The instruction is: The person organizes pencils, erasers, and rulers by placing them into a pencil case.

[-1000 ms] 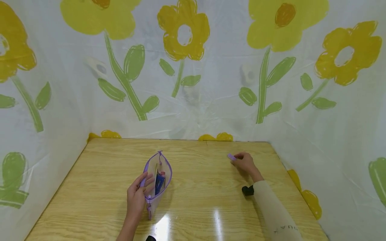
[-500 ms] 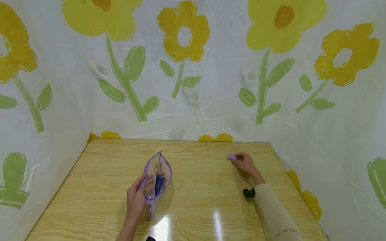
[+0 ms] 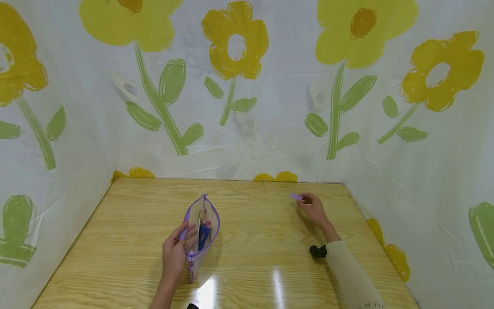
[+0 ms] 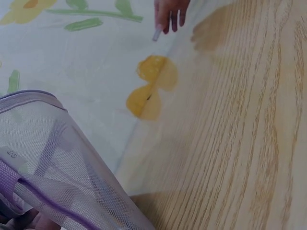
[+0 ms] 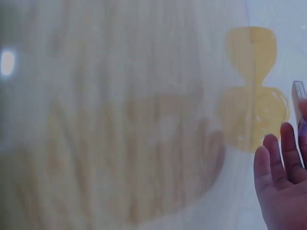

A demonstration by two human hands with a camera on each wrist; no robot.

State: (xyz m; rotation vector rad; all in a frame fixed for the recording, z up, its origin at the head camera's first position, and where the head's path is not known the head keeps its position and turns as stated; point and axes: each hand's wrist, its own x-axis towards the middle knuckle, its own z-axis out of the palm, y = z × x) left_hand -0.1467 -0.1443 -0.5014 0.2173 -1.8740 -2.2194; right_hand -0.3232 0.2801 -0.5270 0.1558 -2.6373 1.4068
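Note:
On the left of the head view, my left hand holds the near-left rim of a white mesh pouch with purple zip edging, its mouth spread wide. Inside it, a dark blue item and a small pinkish one show through the opening. Toward the back right, my right hand pinches a small, flat purple block between thumb and fingertips. The right wrist view catches only the end of the block, with the other fingers stretched out beside it. In the left wrist view, the pouch's mesh side fills the lower left.
A glossy wood-grain table lies under both hands. White cloth printed with yellow flowers closes off the back and both sides. A black wrist camera sits at the right cuff.
My right hand has turned slightly and raised the purple block a little, toward the back of the table. The left hand and pouch have stayed put.

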